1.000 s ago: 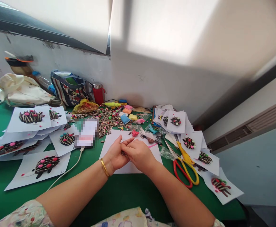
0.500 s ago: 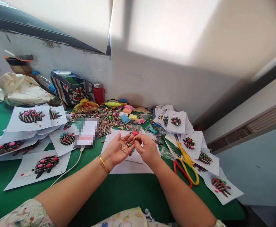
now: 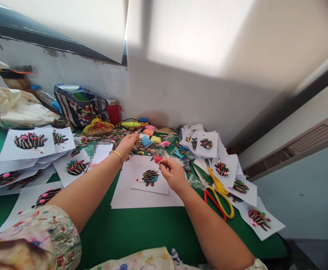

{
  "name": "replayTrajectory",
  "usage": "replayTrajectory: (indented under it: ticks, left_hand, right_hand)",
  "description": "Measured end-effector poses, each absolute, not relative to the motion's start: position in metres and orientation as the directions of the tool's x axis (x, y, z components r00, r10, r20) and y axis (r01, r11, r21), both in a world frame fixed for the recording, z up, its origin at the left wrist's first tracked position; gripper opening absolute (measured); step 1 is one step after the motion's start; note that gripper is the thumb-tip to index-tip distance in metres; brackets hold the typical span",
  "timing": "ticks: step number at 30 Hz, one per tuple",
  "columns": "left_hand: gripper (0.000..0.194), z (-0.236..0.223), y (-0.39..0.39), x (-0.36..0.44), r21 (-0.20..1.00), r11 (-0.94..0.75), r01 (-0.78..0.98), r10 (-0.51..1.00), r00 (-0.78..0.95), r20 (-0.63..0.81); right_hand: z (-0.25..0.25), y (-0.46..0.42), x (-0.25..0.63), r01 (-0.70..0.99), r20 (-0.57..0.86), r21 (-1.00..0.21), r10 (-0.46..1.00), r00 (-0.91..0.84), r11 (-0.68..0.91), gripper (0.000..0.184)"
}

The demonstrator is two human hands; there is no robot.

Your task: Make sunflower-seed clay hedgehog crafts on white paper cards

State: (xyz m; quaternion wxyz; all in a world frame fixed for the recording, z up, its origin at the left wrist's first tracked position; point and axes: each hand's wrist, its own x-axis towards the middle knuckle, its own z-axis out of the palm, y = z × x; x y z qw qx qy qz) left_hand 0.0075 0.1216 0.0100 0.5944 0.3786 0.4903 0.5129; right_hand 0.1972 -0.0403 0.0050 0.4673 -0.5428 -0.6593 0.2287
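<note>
My left hand (image 3: 128, 144), with a gold bangle at the wrist, reaches palm-down over the pile of striped sunflower seeds (image 3: 118, 134). Its fingers are stretched toward the right; what lies under them is hidden. Thumb and fingertips of my right hand (image 3: 174, 175) pinch a small dark piece, seemingly a sunflower seed (image 3: 160, 163), beside a red clay lump (image 3: 158, 158). Just left of that hand is a small white card (image 3: 137, 188) bearing a hedgehog figure (image 3: 150, 177) of seeds and blue clay. Larger white paper (image 3: 121, 195) lies underneath.
Finished hedgehog cards lie stacked at left (image 3: 26, 155) and right (image 3: 208, 150). Yellow scissors (image 3: 222, 195) and a red-handled pair (image 3: 213, 202) lie to the right. Behind are clay packets (image 3: 146, 141), a red flask (image 3: 114, 112), a striped bag (image 3: 76, 107) and a phone (image 3: 100, 153).
My left hand, earlier palm-up with several seeds in it, has turned over and moved away to the seed pile. The hedgehog card now shows. My right hand stays near its place, still pinching.
</note>
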Motion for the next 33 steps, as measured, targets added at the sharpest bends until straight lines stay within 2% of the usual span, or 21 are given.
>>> replayTrajectory:
  ticks: [2, 4, 5, 9, 10, 11, 12, 17, 22, 27, 33]
  left_hand:
    - [0.046, 0.012, 0.13, 0.004, 0.99, 0.137, -0.017, 0.99, 0.032, -0.136]
    - [0.056, 0.017, 0.14, -0.003, 0.978, 0.017, 0.21, 0.998, 0.057, -0.029]
    - [0.055, 0.02, 0.145, -0.008, 0.933, -0.068, 0.353, 0.996, 0.071, 0.045]
    - [0.032, 0.032, 0.163, -0.034, 0.834, -0.125, 0.538, 0.992, 0.057, 0.112]
    - [0.026, 0.034, 0.165, -0.04, 0.776, -0.142, 0.614, 0.989, 0.065, 0.13]
    - [0.024, 0.034, 0.166, -0.045, 0.584, -0.202, 0.786, 0.979, 0.151, 0.136]
    - [0.021, 0.032, 0.166, -0.049, 0.514, -0.219, 0.829, 0.976, 0.18, 0.125]
    - [0.028, 0.009, 0.147, -0.043, 0.391, -0.246, 0.887, 0.969, 0.222, 0.108]
    - [0.033, -0.014, 0.144, -0.026, 0.397, -0.248, 0.884, 0.969, 0.227, 0.1]
    - [0.022, -0.021, 0.159, -0.02, 0.545, -0.199, 0.815, 0.978, 0.202, 0.054]
    - [0.026, -0.013, 0.168, -0.023, 0.812, -0.036, 0.583, 0.997, 0.077, -0.012]
  right_hand:
    - [0.005, -0.04, 0.199, 0.508, 0.368, -0.805, 0.93, 0.025, 0.305, 0.014]
    - [0.005, -0.04, 0.2, 0.512, 0.372, -0.801, 0.928, 0.019, 0.31, 0.014]
    - [0.005, -0.04, 0.2, 0.513, 0.375, -0.799, 0.927, 0.016, 0.314, 0.014]
    - [0.005, -0.04, 0.199, 0.524, 0.387, -0.785, 0.922, -0.001, 0.33, 0.015]
    - [0.005, -0.04, 0.199, 0.526, 0.386, -0.783, 0.923, -0.007, 0.332, 0.015]
    - [0.005, -0.04, 0.199, 0.525, 0.384, -0.783, 0.923, -0.014, 0.333, 0.015]
    - [0.005, -0.04, 0.198, 0.523, 0.382, -0.784, 0.924, -0.019, 0.334, 0.015]
    - [0.004, -0.039, 0.196, 0.498, 0.345, -0.808, 0.938, -0.033, 0.314, 0.013]
    - [0.004, -0.04, 0.195, 0.49, 0.325, -0.816, 0.944, -0.049, 0.307, 0.014]
    - [0.004, -0.04, 0.195, 0.489, 0.322, -0.816, 0.945, -0.057, 0.308, 0.013]
    - [0.004, -0.04, 0.197, 0.501, 0.339, -0.805, 0.939, -0.052, 0.318, 0.012]
